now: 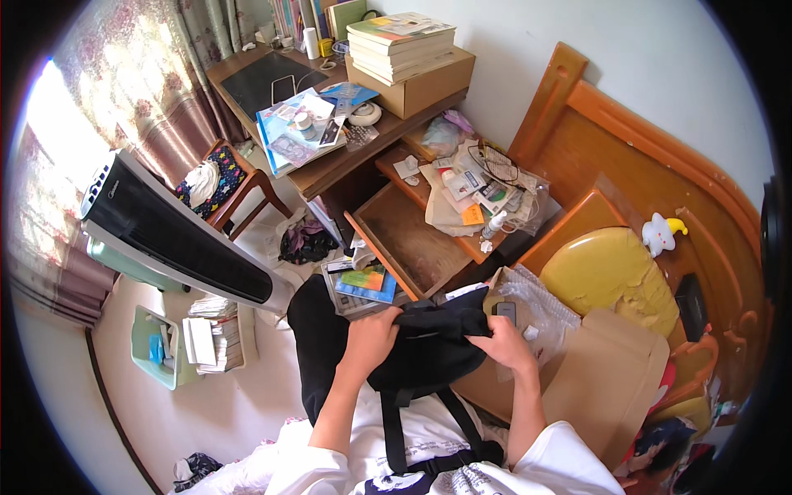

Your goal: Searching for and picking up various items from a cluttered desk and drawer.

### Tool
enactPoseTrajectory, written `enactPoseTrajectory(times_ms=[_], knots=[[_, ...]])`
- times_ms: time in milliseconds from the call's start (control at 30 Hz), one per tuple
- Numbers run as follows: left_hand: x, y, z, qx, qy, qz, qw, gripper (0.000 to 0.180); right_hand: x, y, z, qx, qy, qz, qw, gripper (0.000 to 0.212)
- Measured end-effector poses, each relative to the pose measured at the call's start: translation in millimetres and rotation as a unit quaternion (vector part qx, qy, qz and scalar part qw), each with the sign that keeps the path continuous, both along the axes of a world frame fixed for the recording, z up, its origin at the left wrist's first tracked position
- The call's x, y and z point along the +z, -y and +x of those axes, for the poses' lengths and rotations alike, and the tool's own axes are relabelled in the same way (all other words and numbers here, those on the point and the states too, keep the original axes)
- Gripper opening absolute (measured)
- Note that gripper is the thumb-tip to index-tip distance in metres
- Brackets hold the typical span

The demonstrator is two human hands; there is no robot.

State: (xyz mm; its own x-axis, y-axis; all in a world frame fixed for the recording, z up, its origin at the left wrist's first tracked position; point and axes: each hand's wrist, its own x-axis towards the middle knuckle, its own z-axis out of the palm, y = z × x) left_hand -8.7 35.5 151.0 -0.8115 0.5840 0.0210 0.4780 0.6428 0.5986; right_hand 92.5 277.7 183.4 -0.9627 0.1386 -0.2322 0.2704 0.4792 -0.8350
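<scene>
A black fabric bag [429, 351] is held up in front of my body, its upper edge bunched and folded. My left hand [373, 337] is closed on the left end of that edge. Gripping the right end is my right hand [503, 342], thumb and fingers pinched on the cloth. What the bag holds inside cannot be seen. Just beyond it, a wooden drawer [417, 235] is pulled out with its bare bottom showing. Black straps [394, 433] run down below the bag over my white shirt.
A cardboard box [412, 87] with stacked books stands on the desk [379, 148]. Papers, cards and glasses clutter a surface right of the drawer. A tower fan [186, 235] leans across the left. Flattened cardboard [610, 384] lies at right; a green bin [157, 375] stands at left.
</scene>
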Motion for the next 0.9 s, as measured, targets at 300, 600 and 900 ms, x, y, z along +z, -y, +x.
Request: enactPoseTrajectory(times_ms=[300,600,900], knots=[[59.5,0.0,-0.4,0.120,0.126,0.177,0.969,0.025,8.0,8.6,-4.9,-0.066,-0.049,0.195,0.977,0.027],[40.4,8.8,-4.4,0.270,0.042,0.342,0.899,0.021,-59.6,17.6,-4.2,-0.126,-0.005,0.240,0.963,0.022],[76.6,6.9,-12.9,0.288,0.060,0.169,0.941,0.034,-48.6,-9.0,-8.3,-0.184,0.005,0.054,0.981,0.034]])
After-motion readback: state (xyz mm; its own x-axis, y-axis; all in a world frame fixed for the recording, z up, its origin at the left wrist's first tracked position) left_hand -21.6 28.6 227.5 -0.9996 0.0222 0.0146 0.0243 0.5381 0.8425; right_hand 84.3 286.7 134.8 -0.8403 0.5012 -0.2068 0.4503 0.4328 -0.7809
